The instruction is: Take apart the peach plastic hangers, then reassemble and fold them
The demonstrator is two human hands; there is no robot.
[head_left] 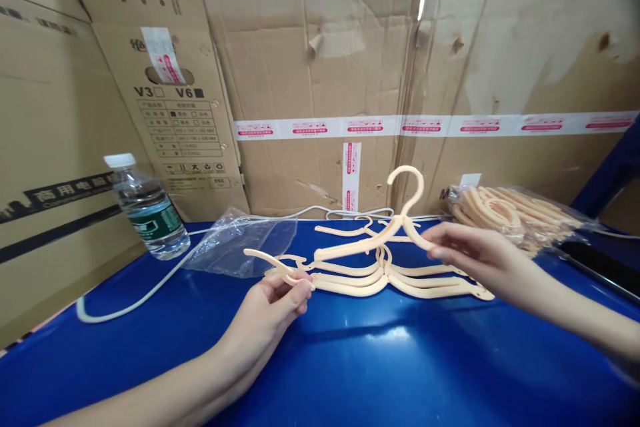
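Note:
My right hand [463, 247] pinches the short right arm of a peach plastic clothes hanger [375, 245], holding it up with its hook on top. Between the thumb and fingers of my left hand [283, 303] is a slim curved hanger piece [270, 263], apart from the raised hanger. Its lower end is partly covered by my fingers. Beneath and behind both hands, several more hangers [350, 285] lie overlapping on the blue table [380, 367]. One smaller-looking hanger [340, 231] rests farther back.
A water bottle [155, 217] and a crumpled clear plastic bag [235, 247] are at the left, with a white cable [165, 283] running past them. At the right lie a bag of hanger parts [510, 213] and a dark phone-like object [600, 267]. Cardboard [320, 73] walls the back.

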